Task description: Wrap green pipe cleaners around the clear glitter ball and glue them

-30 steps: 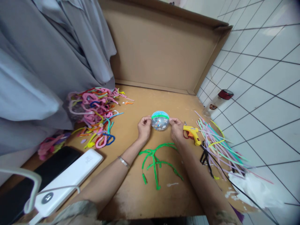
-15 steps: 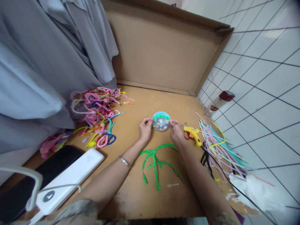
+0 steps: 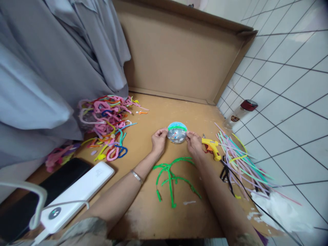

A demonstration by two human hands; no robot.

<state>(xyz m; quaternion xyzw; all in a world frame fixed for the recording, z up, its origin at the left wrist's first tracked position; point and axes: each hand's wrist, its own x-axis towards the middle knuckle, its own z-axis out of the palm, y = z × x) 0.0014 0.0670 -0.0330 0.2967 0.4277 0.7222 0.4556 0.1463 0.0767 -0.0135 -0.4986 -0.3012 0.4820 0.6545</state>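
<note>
A round clear ball [image 3: 176, 136] with a blue top sits between my hands, a green pipe cleaner [image 3: 177, 128] running across its front. My left hand [image 3: 159, 139] pinches at the ball's left side, where the strip's end seems to be. At the right side, my right hand [image 3: 194, 140] is closed in the same way. The fingertips partly hide the strip's ends. Closer to me, between my forearms, lies a branching shape of green pipe cleaners [image 3: 169, 174]. A yellow glue gun [image 3: 211, 147] lies just right of my right hand.
Tangled colourful pipe cleaners [image 3: 107, 119] are heaped at left, below a grey cloth [image 3: 97, 51]. A white power bank [image 3: 79, 194] and a black phone-like slab [image 3: 66, 176] lie front left. Straight pipe cleaners [image 3: 241, 160], a glass jar [image 3: 239, 114] and a tiled wall [image 3: 289, 85] are at right.
Both hands stay at the sides of the ball with almost no movement. The whole view has shifted very slightly.
</note>
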